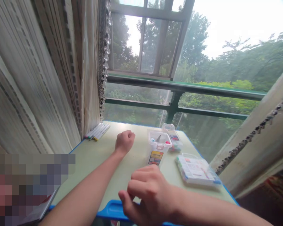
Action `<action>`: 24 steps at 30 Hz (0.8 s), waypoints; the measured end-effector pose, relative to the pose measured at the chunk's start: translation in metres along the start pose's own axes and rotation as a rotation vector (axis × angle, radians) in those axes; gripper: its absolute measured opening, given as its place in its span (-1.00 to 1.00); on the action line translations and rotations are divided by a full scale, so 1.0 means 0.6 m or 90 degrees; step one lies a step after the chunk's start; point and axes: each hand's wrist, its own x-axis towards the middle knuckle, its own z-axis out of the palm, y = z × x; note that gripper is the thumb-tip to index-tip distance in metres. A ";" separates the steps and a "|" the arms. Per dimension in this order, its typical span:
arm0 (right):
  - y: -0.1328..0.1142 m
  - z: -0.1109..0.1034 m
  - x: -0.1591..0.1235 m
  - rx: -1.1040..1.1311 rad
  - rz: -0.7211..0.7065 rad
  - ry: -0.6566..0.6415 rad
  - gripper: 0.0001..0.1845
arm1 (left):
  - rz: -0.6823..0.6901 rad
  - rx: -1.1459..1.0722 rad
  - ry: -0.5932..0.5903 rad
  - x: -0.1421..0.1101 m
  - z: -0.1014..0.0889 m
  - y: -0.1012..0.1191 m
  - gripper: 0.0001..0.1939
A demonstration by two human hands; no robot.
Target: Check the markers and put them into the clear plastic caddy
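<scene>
My left hand (124,141) is closed in a fist over the pale tabletop, left of a clear plastic container, with nothing seen sticking out of it. My right hand (148,191) is nearer to me, above the table's front edge. Its fingers curl inward, the thumb is a little apart, and no object shows in it. Just beyond the right hand stands the open clear container (155,155), with a yellow and black label. Inside it are a pointed grey item, a red item and a blue-white item, too small to name.
Several markers (99,131) lie at the table's far left corner. Behind the container is another clear box (174,138) with colourful contents. A clear flat case (198,172) lies on the right. Blue edging and a blue tray (114,209) border the table (91,160). Curtains hang on both sides.
</scene>
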 end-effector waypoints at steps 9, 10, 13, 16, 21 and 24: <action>0.072 0.079 -0.083 -0.020 0.132 -0.186 -0.60 | -0.103 0.105 -0.035 0.044 0.011 0.009 -0.66; 0.071 0.078 -0.083 -0.012 0.135 -0.193 -0.61 | -0.122 0.111 -0.033 0.058 0.009 0.008 -0.69; 0.067 0.078 -0.083 -0.010 0.131 -0.218 -0.62 | -0.172 0.121 -0.027 0.090 0.006 0.000 -0.67; 0.068 0.080 -0.083 -0.021 0.131 -0.248 -0.61 | -0.182 0.128 -0.021 0.096 0.006 -0.011 -0.62; 0.072 0.078 -0.086 0.005 0.126 -0.252 -0.60 | -0.118 0.147 -0.003 0.067 0.003 -0.024 -0.63; 0.069 0.072 -0.087 0.036 0.139 -0.242 -0.63 | -0.072 0.161 0.001 0.060 -0.003 -0.024 -0.64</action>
